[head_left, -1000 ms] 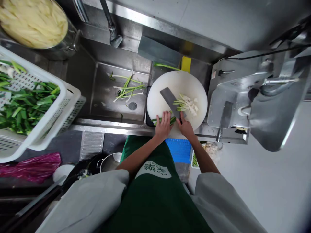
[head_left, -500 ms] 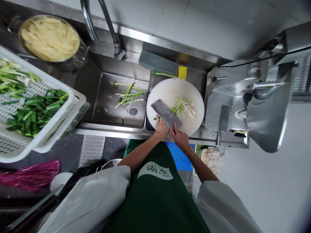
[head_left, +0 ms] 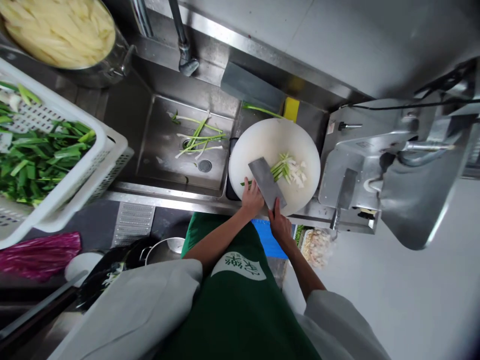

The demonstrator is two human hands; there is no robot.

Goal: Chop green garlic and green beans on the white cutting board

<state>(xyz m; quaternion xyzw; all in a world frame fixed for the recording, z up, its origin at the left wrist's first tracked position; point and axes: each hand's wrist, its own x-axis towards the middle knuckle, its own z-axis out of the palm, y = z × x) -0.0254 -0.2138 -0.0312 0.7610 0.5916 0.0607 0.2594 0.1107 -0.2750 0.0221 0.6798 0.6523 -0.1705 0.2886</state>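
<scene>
On the round white cutting board (head_left: 258,137), my right hand (head_left: 281,227) grips the handle of a cleaver (head_left: 267,182), whose broad blade slants up and to the left. Close by the blade's left side, my left hand (head_left: 252,200) is closed with bent fingers pressed to the board. A bit of green onion (head_left: 244,183) pokes out left of its fingertips; the rest is hidden under the hand. Cut green onion pieces (head_left: 288,170), pale green and white, lie in a pile right of the blade.
Left of the board is a sink (head_left: 150,150) with loose green onions (head_left: 198,137) and a faucet (head_left: 186,60) behind. White baskets (head_left: 101,140) of cut greens and a pot (head_left: 122,65) of pale sliced pieces stand further left. A metal slicer (head_left: 375,165) with another cleaver (head_left: 345,190) stands right.
The camera view has shifted and turned slightly. The cleaver now stands steeper, with a gap between its blade and my left fingers. Both hands keep their grips.
</scene>
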